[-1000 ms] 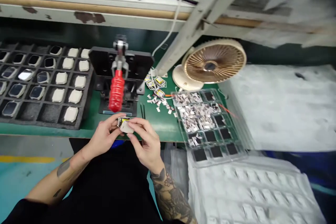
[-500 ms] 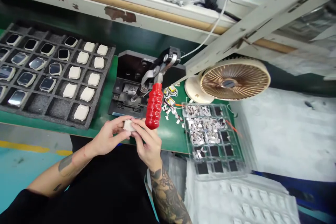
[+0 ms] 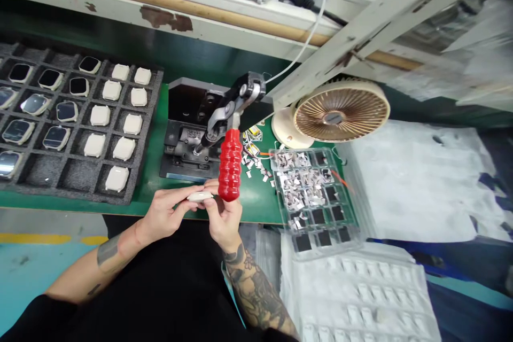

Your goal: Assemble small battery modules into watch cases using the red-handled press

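Note:
Between my two hands is a cream-coloured smartwatch case, seen edge-on at the front of the green bench. My left hand pinches its left end with thumb and fingers. On the other end, my right hand grips it, and some of those fingers are hidden behind the red handle. Just beyond my hands stands a black toggle-clamp fixture, its ribbed red handle pointing down toward me. To the left lies a dark foam tray of watch cases, some showing dark screens and others cream backs.
A clear compartment tray of small silvery pieces lies right of the fixture, with loose bits beside it. A cream fan stands behind. White plastic sheeting covers the right side. A shelf edge runs overhead.
The watch case has been tilted from showing its broad face to edge-on, still in both hands. The whole view has shifted, so the bench things appear further left.

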The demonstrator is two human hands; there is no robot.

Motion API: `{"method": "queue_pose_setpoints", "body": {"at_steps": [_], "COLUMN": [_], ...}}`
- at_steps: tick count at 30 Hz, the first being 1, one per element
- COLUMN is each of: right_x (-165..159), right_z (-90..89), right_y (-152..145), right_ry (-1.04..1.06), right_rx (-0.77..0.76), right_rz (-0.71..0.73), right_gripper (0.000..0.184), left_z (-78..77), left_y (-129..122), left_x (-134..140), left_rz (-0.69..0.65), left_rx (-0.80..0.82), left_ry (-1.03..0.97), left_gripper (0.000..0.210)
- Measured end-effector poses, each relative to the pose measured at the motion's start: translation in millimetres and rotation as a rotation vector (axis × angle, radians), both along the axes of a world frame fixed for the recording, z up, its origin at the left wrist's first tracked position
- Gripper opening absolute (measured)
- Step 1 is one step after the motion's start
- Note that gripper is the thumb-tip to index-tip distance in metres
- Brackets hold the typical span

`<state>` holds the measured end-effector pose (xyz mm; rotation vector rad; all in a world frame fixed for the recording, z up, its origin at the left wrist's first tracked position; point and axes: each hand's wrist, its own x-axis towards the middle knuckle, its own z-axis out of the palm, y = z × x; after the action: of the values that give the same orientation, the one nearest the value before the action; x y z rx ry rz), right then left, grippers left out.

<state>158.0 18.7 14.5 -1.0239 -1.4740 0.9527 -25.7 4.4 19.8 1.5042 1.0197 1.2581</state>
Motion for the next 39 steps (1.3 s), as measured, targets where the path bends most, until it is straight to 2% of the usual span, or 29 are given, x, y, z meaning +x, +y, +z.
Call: {"method": "queue_pose_setpoints", "body": {"at_steps": [2, 4, 6, 8, 9, 11, 13, 15, 17, 18, 20, 22, 23, 26, 29, 31, 33, 36, 39], "right_x": [0, 4, 8, 9, 7, 0, -11, -23, -32, -34, -32, -24, -18, -3, -3, -11, -18, -22, -15], "right_z": [7.2, 18.6, 33.7, 51.5, 61.2, 83.1, 108.9, 136.1, 156.9, 161.6, 155.3, 127.7, 108.2, 45.7, 3.9, -7.2, -9.2, -6.5, -4.1], "right_y": [4, 15, 33, 56, 68, 91, 106, 112, 110, 107, 97, 81, 71, 44, 40, 52, 66, 73, 56], "right_ry": [-0.087, -0.238, -0.351, -0.366, -0.363, -0.4, -0.439, -0.366, -0.21, -0.138, -0.024, 0.017, -0.047, -0.358, -0.723, -0.892, -0.966, -0.881, -0.69], "right_rx": [0.037, 0.132, 0.349, 0.657, 0.793, 0.961, 1.021, 1.015, 0.92, 0.856, 0.847, 0.941, 0.894, 0.532, 0.372, 0.309, 0.254, 0.187, 0.131], "right_rz": [0.038, 0.031, -0.124, -0.314, -0.353, -0.327, -0.256, -0.227, -0.274, -0.315, -0.415, -0.414, -0.334, -0.053, 0.104, 0.15, 0.187, 0.149, 0.024], "right_gripper": [0.011, 0.01, 0.018, 0.037, 0.044, 0.046, 0.042, 0.048, 0.048, 0.047, 0.048, 0.038, 0.032, 0.04, 0.052, 0.055, 0.051, 0.039, 0.04], "left_z": [-2.2, -3.2, -3.0, -2.0, -1.6, -1.7, -3.6, -6.9, -9.6, -10.1, -8.6, -4.2, -1.5, 4.5, 4.5, 3.0, 2.3, 2.6, 2.1], "left_y": [-3, -5, -5, -5, -5, -5, -6, -7, -10, -11, -14, -18, -20, -25, -25, -24, -22, -19, -11], "left_x": [0, 0, -1, -2, -2, -2, -2, -1, -1, -1, -2, -6, -9, -18, -21, -19, -16, -15, -13], "left_rz": [0.043, 0.055, 0.069, 0.075, 0.069, 0.045, 0.017, 0.015, 0.035, 0.046, 0.053, 0.062, 0.07, 0.109, 0.141, 0.155, 0.178, 0.241, 0.327], "left_rx": [-0.01, -0.135, -0.292, -0.399, -0.435, -0.491, -0.548, -0.586, -0.576, -0.558, -0.516, -0.452, -0.394, -0.126, 0.067, 0.124, 0.172, 0.209, 0.209], "left_ry": [-0.031, -0.121, -0.238, -0.335, -0.367, -0.408, -0.419, -0.384, -0.306, -0.265, -0.204, -0.14, -0.088, 0.129, 0.3, 0.358, 0.397, 0.465, 0.595], "left_gripper": [0.025, 0.026, 0.035, 0.043, 0.046, 0.05, 0.055, 0.055, 0.048, 0.044, 0.036, 0.031, 0.03, 0.035, 0.043, 0.048, 0.049, 0.046, 0.045]}}
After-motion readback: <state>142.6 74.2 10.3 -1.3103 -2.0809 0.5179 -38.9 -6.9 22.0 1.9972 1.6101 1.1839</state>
